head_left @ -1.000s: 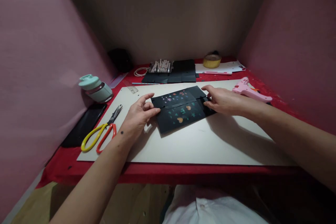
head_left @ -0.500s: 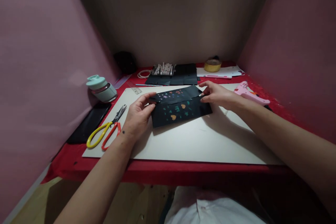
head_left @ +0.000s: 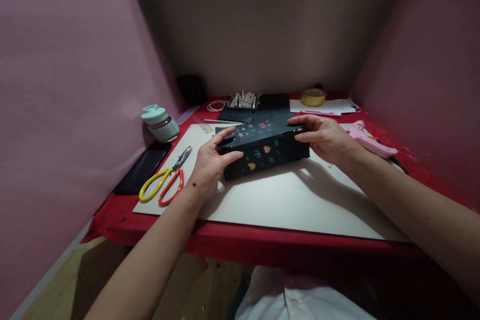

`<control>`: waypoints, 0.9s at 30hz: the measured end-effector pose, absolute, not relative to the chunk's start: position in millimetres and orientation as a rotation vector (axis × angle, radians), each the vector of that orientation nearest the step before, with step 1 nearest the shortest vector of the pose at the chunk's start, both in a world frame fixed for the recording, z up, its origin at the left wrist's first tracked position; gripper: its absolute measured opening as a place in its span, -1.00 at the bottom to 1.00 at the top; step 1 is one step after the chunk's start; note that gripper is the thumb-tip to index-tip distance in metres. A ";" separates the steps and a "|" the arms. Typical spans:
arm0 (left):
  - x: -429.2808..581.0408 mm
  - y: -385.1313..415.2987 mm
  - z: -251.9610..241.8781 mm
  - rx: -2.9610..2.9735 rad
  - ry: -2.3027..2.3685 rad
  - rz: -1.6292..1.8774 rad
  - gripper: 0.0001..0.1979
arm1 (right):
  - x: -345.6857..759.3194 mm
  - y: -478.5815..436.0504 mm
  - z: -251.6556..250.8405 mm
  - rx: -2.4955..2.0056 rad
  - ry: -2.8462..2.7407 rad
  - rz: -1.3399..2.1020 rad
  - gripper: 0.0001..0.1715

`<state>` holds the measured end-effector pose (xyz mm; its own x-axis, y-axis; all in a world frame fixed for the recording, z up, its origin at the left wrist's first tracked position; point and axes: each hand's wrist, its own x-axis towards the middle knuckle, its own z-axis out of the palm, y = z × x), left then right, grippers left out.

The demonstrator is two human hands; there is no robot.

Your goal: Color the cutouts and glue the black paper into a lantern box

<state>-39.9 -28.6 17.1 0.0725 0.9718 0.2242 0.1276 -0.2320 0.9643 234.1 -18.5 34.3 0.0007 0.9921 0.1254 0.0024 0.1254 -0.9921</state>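
Observation:
A folded black paper piece (head_left: 283, 152), box-like, sits over the white board (head_left: 258, 205). Cut-out or painted coloured shapes cover it: stars, triangles, tan hearts and letter-like marks. My left hand (head_left: 215, 157) grips its left end, thumb on the front face and fingers at the upper edge. At the right end, my right hand (head_left: 324, 135) holds it between the thumb and fingers. The upper panel lies slanted back from the front panel. Left of my left hand rest scissors (head_left: 167, 180) with one yellow and one red handle.
A mint-lidded jar (head_left: 161, 124) and a black phone-like slab (head_left: 144, 167) are at the left. Behind lie white markers (head_left: 244, 100), black sheets (head_left: 273, 102) and a yellow tape roll (head_left: 313, 97). A pink glue gun (head_left: 369, 142) is right, on red cloth (head_left: 112, 215).
The black paper has opened from a flatter fold into a box-like form, its upper panel raised and wider. Both hands still hold its ends. The camera view has shifted slightly.

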 end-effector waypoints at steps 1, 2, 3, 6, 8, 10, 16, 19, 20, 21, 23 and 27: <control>-39.3 -30.3 19.5 1.557 1.192 1.252 -0.40 | 234.5 -20.0 35.1 -1.110 -1.274 1.120 -0.48; -38.9 -32.1 22.1 1.593 1.223 1.245 -0.47 | 235.2 -21.5 35.8 -1.105 -1.285 1.123 -0.49; -38.6 -33.9 24.7 1.619 1.238 1.249 -0.53 | 236.0 -23.0 36.4 -1.101 -1.298 1.123 -0.49; -38.4 -39.9 32.2 1.685 1.255 1.283 -0.60 | 237.1 -28.5 38.7 -1.101 -1.336 1.112 -0.46; -38.7 -44.0 37.2 1.738 1.263 1.310 -0.61 | 235.9 -33.3 40.9 -1.117 -1.396 1.059 -0.45; -39.4 -48.4 42.6 1.828 1.281 1.339 -0.62 | 233.8 -38.8 43.9 -1.148 -1.492 0.925 -0.48; -41.5 -60.6 56.1 2.097 1.287 1.451 -0.66 | 228.1 -56.9 54.9 -1.307 -1.773 0.160 -0.62; -40.3 -63.2 54.7 2.148 1.235 1.488 -0.66 | 219.3 -65.9 57.6 -1.438 -1.951 -0.348 -0.20; -39.8 -63.5 52.7 2.154 1.216 1.498 -0.67 | 214.8 -67.9 57.9 -1.429 -2.039 -0.458 -0.03; -39.3 -63.8 50.0 2.156 1.203 1.505 -0.67 | 209.9 -69.0 58.0 -1.398 -2.138 -0.523 0.10; -38.8 -64.3 43.9 2.155 1.186 1.512 -0.67 | 200.5 -68.0 57.4 -1.337 -2.301 -0.560 0.24; -39.7 -65.7 34.3 2.211 1.118 1.482 -0.69 | 191.7 -55.6 51.3 -1.299 -2.418 -0.518 0.27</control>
<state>-39.7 -65.7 34.3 0.1865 0.7128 0.6761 0.4545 -0.6727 0.5839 191.7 -55.6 51.3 -0.5205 0.7179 0.4623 0.8442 0.5138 0.1528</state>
